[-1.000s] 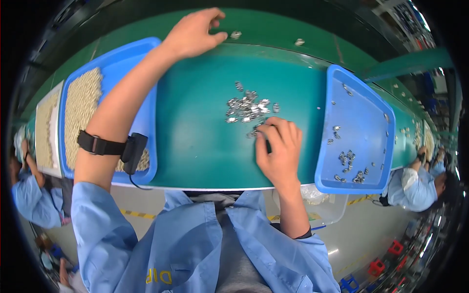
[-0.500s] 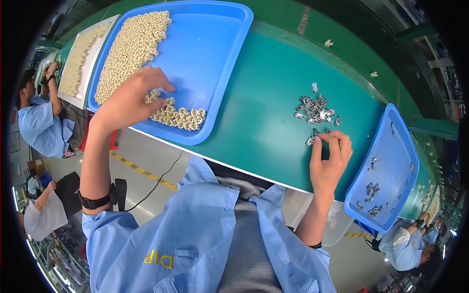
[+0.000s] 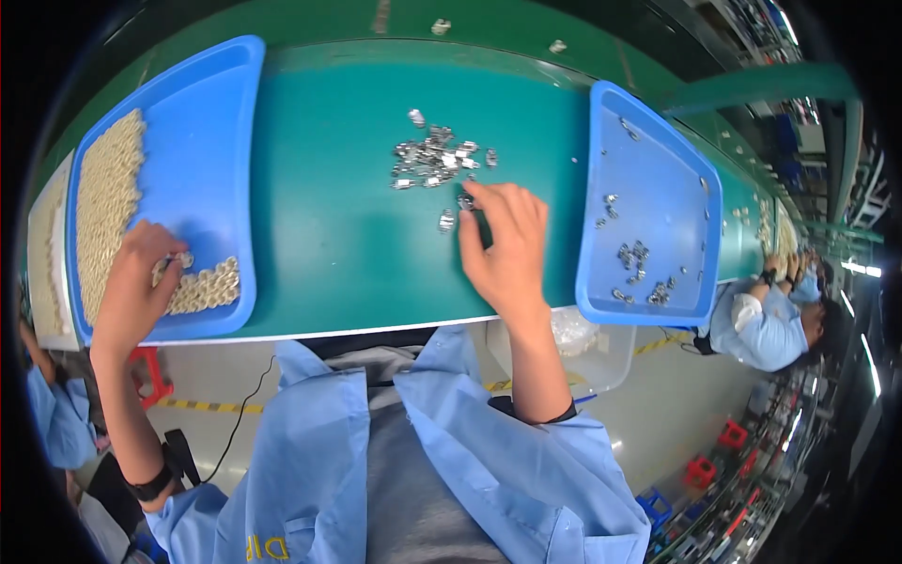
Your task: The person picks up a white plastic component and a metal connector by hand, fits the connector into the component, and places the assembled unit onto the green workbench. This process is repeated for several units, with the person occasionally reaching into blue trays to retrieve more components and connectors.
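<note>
Left hand [image 3: 136,291] was in the left blue tray [image 3: 211,141], fingers curled, pinching a few cream-coloured small parts [image 3: 202,287] at the tray's near end. Right hand [image 3: 507,244] lay on the green table [image 3: 329,216], fingertips pressed on a metal clip [image 3: 465,200] just below the loose clip pile [image 3: 432,160]. Right blue tray [image 3: 658,179] held scattered clips.

left hand [image 3: 141,291] fingertips buried in beige parts [image 3: 202,287]
</note>
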Demonstrator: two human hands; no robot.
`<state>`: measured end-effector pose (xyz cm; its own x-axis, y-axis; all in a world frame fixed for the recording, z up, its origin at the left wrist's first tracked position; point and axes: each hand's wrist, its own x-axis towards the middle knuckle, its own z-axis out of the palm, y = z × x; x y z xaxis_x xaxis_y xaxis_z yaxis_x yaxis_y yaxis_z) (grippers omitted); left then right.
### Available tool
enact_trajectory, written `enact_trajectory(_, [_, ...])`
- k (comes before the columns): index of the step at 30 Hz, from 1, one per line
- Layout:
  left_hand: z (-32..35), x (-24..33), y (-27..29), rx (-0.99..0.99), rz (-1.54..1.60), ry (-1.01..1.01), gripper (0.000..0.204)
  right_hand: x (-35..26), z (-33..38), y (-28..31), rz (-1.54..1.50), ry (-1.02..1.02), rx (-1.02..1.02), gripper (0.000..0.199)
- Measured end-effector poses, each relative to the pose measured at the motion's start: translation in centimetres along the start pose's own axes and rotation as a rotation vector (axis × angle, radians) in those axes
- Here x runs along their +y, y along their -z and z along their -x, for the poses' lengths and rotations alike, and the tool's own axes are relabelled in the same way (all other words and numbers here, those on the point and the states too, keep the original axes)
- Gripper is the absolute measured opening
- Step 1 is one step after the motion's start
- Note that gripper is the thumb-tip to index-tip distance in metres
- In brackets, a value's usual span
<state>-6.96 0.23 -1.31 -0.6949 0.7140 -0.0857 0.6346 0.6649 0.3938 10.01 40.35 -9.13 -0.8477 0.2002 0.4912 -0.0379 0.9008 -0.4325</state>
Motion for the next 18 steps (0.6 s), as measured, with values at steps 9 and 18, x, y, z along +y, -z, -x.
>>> enact_trajectory(9, [-3.6,1.3,-2.4,0.156,-0.098,-0.081,0.020,-0.2,0.4,0.1,0.048,-0.021,0.003,0.021])
enact_trajectory(18, [-2.6,1.4,-2.9,0.205,0.057,0.031,0.025,-0.8,-0.6,0.5,0.004,-0.044,-0.064,0.017])
